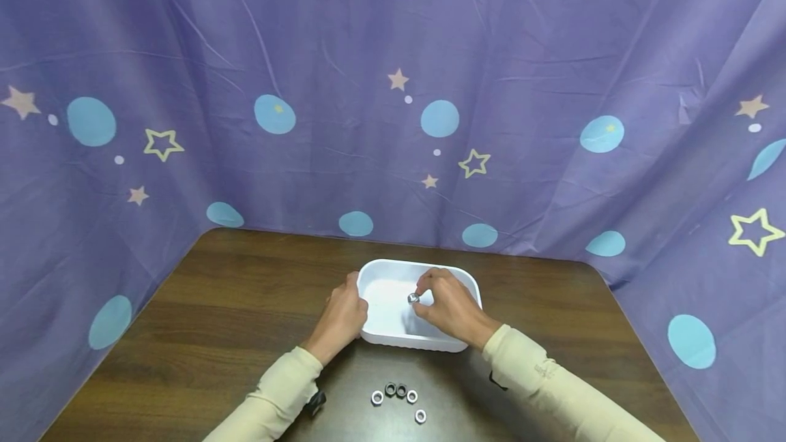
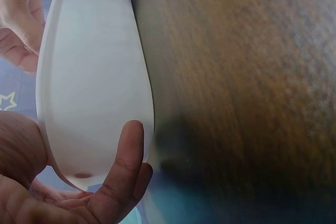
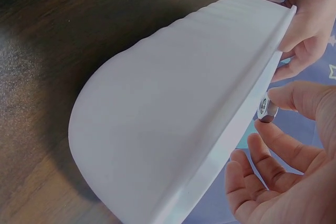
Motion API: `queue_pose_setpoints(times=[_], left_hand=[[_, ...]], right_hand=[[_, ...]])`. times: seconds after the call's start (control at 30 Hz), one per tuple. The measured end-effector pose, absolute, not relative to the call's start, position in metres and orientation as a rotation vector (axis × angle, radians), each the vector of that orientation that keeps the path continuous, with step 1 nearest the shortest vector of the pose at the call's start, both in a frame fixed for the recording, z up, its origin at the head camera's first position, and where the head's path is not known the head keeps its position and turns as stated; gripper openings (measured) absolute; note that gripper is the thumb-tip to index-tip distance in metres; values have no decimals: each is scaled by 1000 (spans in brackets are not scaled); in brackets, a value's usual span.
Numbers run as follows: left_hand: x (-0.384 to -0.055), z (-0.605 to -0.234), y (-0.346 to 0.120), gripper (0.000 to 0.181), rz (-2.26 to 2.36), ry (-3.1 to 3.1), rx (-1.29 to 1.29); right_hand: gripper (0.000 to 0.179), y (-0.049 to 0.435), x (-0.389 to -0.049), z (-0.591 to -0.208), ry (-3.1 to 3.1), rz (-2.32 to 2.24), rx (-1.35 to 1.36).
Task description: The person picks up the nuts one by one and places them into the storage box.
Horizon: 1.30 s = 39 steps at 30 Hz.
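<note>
A white plastic tray [image 1: 383, 316] with rounded corners stands on the table. My left hand [image 1: 345, 312] grips its left end, the thumb at the rim and the fingers against the outer wall, as the left wrist view shows. Above the tray's inside, my right hand [image 1: 451, 302] pinches a silver hex nut [image 3: 266, 108] between thumb and index finger; its other fingers are loosely bent. In front of the tray lie several loose nuts: silver ones at the left [image 1: 377, 398] and right [image 1: 420, 416], and dark nuts [image 1: 396, 390] between them.
The brown wooden table [image 1: 245, 292] reaches back to a purple curtain [image 1: 368, 121] with stars and blue dots, which also hangs along both sides. A black object [image 1: 316, 402] shows beside the left sleeve.
</note>
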<state>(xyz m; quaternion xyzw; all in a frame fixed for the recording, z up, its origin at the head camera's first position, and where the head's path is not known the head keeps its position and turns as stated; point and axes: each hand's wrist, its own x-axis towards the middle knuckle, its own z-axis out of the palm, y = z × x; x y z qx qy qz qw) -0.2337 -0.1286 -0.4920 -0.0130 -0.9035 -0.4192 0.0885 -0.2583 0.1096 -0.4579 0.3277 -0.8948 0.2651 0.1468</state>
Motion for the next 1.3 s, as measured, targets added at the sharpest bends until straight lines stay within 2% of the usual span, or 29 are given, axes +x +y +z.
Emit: queue_pose_setpoints(times=[0.13, 0.27, 0.47, 0.57, 0.7, 0.97, 1.07, 1.3], left_hand=[[-233, -494, -128, 53, -1244, -2675, -55], [-233, -495, -128, 52, -1233, -2668, -63], [-237, -500, -130, 53, -1245, -2672, -61], [-235, -498, -130, 53, -1245, -2667, -71], [-236, -504, -132, 50, -1236, -2629, -123], [-238, -507, -132, 52, -1212, -2611, -124], [-248, -526, -136, 53, -1170, -2589, -162], [-248, -523, -135, 53, -1158, -2587, -145]], right_hand=[[9, 109, -262, -464, -2541, 758, 994], [9, 103, -255, -455, -2598, 757, 962], [12, 105, -277, -484, -2609, 763, 957], [12, 101, -275, -477, -2646, 761, 950], [11, 92, -261, -449, -2711, 716, 954], [10, 87, -266, -446, -2761, 710, 943], [11, 86, -268, -447, -2775, 742, 932], [14, 87, -271, -448, -2734, 763, 976]])
